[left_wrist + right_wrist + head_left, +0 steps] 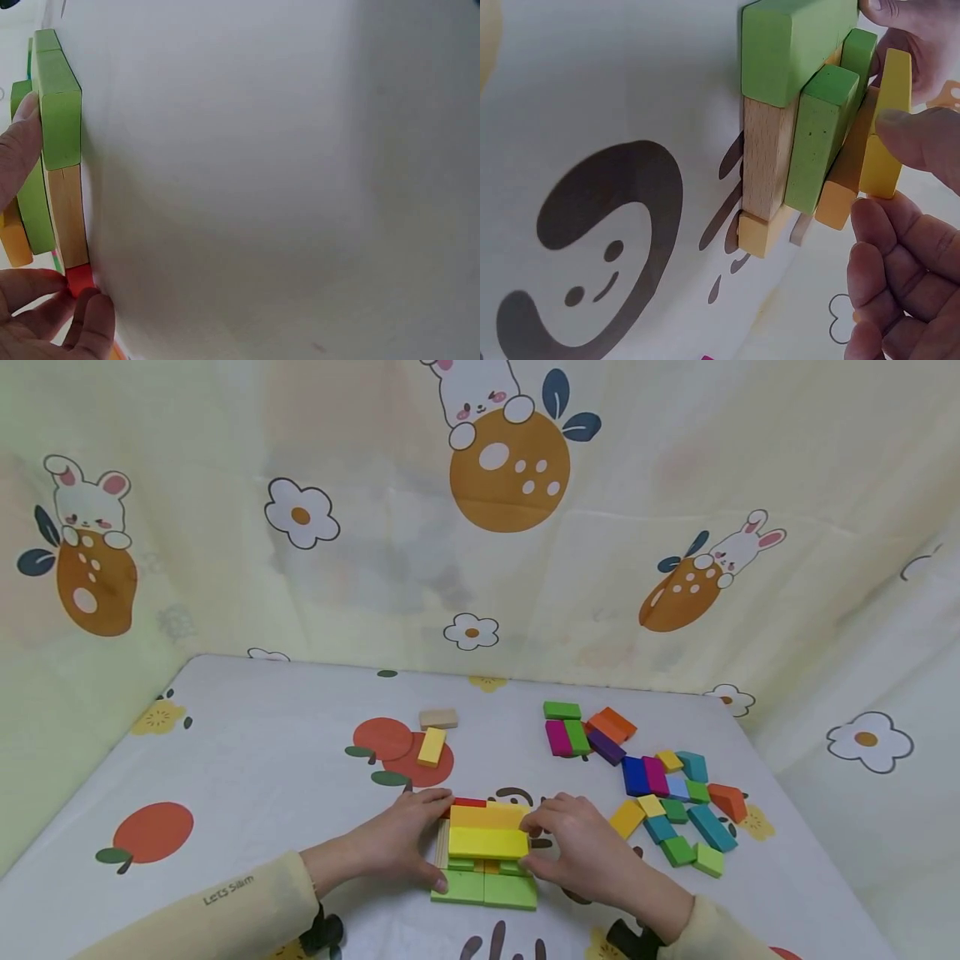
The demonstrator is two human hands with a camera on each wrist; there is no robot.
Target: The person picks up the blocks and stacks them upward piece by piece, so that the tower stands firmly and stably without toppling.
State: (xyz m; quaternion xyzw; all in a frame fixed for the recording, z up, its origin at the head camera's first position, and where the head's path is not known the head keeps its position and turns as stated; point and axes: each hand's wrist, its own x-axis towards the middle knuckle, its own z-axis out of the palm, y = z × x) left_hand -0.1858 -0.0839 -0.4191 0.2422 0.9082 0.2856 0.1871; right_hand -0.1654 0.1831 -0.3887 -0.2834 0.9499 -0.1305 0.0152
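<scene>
A low layered structure of wooden blocks stands on the table between both hands, with light green blocks (483,889) along its front. A plain wood block (67,214) forms part of its left side, and a red block (79,280) lies at the back corner. My left hand (405,842) grips that side, thumb on green and fingertips around the red block. My right hand (581,850) pinches the right end of a yellow block (889,124) on top. Under it are an orange block (841,191) and a green block (821,142).
Right of the structure lies a loose spread of colored blocks (675,802), including blue, teal, purple and orange ones. Farther back are a yellow block (431,747) and a plain wood block (438,718). A patterned cloth (360,593) hangs behind the table (255,760).
</scene>
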